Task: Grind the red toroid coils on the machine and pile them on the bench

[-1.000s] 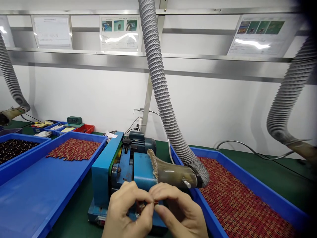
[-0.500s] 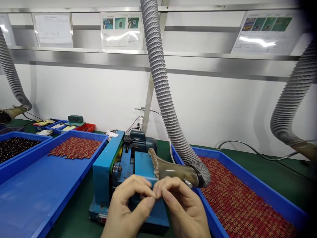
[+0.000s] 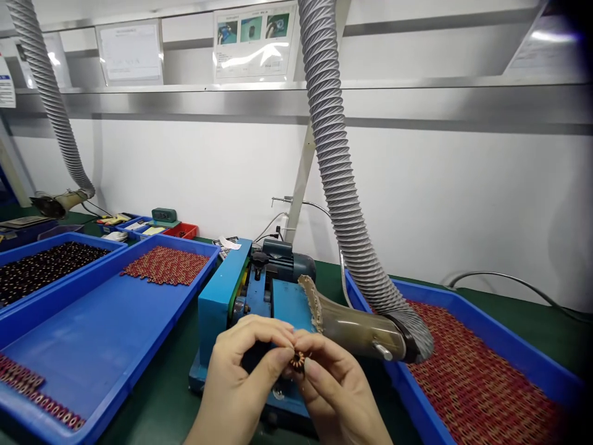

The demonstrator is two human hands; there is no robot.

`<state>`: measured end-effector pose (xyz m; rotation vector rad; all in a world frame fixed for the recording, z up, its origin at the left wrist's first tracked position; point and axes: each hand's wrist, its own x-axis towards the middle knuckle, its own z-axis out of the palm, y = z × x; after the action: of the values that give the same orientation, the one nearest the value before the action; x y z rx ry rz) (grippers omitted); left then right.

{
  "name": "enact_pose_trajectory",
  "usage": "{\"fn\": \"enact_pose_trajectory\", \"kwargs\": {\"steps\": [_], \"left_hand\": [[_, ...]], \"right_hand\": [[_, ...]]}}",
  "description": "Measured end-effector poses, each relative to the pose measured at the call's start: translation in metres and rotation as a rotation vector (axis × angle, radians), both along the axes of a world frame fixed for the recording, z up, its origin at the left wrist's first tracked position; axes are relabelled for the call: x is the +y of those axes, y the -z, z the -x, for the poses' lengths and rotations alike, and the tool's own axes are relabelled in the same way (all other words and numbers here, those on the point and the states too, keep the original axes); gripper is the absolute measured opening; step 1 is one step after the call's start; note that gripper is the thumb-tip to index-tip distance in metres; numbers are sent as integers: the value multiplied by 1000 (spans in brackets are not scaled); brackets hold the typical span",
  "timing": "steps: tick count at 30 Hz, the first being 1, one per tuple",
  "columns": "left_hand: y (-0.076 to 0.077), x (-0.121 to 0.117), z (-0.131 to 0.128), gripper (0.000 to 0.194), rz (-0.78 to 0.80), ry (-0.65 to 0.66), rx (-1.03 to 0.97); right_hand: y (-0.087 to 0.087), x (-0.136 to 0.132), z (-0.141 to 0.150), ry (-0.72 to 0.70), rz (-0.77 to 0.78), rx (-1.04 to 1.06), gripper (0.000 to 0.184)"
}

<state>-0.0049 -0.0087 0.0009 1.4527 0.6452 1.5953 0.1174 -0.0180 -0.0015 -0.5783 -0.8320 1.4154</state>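
Between my two hands is a small toroidal coil [image 3: 298, 361], a dark ring wound with copper wire. My left hand [image 3: 248, 371] pinches it from the left with thumb and forefinger. From the right, the thumb and fingers of my right hand [image 3: 336, 383] close on the same coil. Both hands are just in front of a blue belt machine [image 3: 225, 278] with a motor. Parts of the machine's front are hidden behind my hands.
A grey flexible hose [image 3: 333, 136] comes down to a brownish plastic nozzle [image 3: 361, 324] beside the machine. On the right, a blue tray [image 3: 546, 364] holds many red rings; another blue tray [image 3: 106, 321] on the left holds red rings in two groups. Dark parts [image 3: 50, 266] fill a further tray.
The view has swung left, so the scene sits further right. The coil between my fingertips, hidden before, now shows its face. Both hands stay close together.
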Motion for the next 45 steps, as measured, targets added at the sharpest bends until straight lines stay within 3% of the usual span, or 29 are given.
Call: {"fn": "enact_pose_trajectory", "kwargs": {"steps": [7,9,13,15,20,24,27,30,33,38,45], "left_hand": [[3,1,10,16,-93,-159,-99],[1,1,16,13,-136,-155,-12],[-6,0,20,42,-157,-22,324],[-7,-1,16,38,-149,-18,352],[-4,2,7,13,-75,-8,128],[0,8,7,15,137,97,-121],[1,11,10,17,206,38,-275],[-1,11,13,10,154,32,-132],[-3,9,11,26,102,90,82],[-3,8,4,7,1,9,82],[-2,5,3,17,-84,-102,177]], "right_hand": [[-4,2,1,-136,34,132,20],[-5,2,-1,-133,76,179,21],[-5,2,-2,-144,138,238,25],[-4,2,0,-137,140,242,25],[-1,2,7,-91,103,231,26],[0,3,9,-168,53,202,23],[0,5,7,-212,81,208,22],[0,6,4,-204,133,258,20],[1,5,3,-176,154,288,22],[1,4,5,-162,175,299,23],[4,6,6,-150,172,272,24]]}}
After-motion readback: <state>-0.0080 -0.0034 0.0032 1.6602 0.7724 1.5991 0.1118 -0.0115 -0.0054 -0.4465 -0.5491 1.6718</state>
